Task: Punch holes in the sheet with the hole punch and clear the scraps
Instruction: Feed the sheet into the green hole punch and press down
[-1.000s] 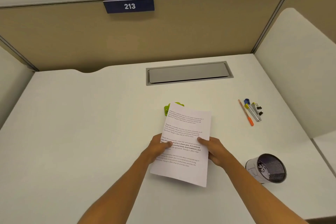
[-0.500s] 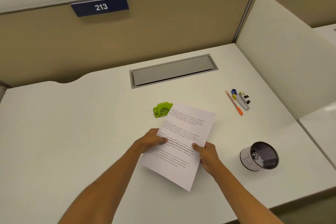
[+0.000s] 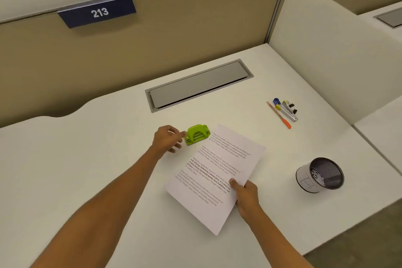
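At a white desk [image 3: 76, 169], a person's left hand [image 3: 166, 139], fingers loosely spread and gripping nothing, reaches for a green hole punch [image 3: 197, 134], fingertips just at its edge. Just right of the punch lies a printed sheet [image 3: 217, 172], pinched at its near right edge by the right hand [image 3: 245, 194]. No holes show in the paper, so punching and scrap clearing appear still ahead. Farther right stands a mesh cup [image 3: 320, 175].
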Tool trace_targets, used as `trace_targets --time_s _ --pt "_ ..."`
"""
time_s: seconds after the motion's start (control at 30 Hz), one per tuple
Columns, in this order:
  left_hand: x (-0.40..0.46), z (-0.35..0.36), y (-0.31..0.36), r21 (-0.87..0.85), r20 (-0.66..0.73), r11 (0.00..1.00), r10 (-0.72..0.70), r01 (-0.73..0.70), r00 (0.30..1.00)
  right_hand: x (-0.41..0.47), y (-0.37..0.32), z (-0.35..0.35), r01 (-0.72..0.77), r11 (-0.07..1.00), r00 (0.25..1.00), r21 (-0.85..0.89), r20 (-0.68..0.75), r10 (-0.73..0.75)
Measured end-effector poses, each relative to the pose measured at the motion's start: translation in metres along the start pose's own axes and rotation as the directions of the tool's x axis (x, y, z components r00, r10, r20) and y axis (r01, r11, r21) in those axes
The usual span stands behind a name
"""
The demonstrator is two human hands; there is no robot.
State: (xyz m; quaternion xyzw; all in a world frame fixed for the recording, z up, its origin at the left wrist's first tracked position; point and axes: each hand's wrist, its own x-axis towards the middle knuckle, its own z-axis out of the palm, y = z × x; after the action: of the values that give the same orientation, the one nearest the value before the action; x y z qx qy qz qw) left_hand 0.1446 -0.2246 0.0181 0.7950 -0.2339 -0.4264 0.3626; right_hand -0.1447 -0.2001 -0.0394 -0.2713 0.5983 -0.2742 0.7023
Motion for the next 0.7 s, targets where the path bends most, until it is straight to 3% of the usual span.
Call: trace_targets --time_s 0.13,0.2,0.33,0.47,0.7 --pt "0.029 -0.01 0.021 0.152 -0.184 0.978 0.169 -0.142 0.968 -0.004 0.021 0.012 0.0 0.999 0.996 0.044 -0.087 0.004" --pt "0.041 -0.004 0.031 0.252 -0.209 0.947 0.254 -0.199 0.944 -0.004 0.03 0.018 -0.007 0.998 0.991 0.069 -0.135 0.016" --pt "0.057 0.021 0.045 0.374 -0.082 0.873 0.368 -0.314 0.926 -0.007 0.039 0.031 0.003 0.993 0.982 0.121 -0.186 0.02" --pt "0.071 0.045 0.047 0.515 0.068 0.782 0.369 -0.35 0.927 -0.008 0.05 0.041 0.023 0.99 0.97 0.139 -0.242 0.011" --pt "0.091 0.064 0.047 0.64 0.145 0.666 0.384 -0.382 0.912 -0.006 0.058 0.062 0.03 0.989 0.956 0.144 -0.293 0.014"
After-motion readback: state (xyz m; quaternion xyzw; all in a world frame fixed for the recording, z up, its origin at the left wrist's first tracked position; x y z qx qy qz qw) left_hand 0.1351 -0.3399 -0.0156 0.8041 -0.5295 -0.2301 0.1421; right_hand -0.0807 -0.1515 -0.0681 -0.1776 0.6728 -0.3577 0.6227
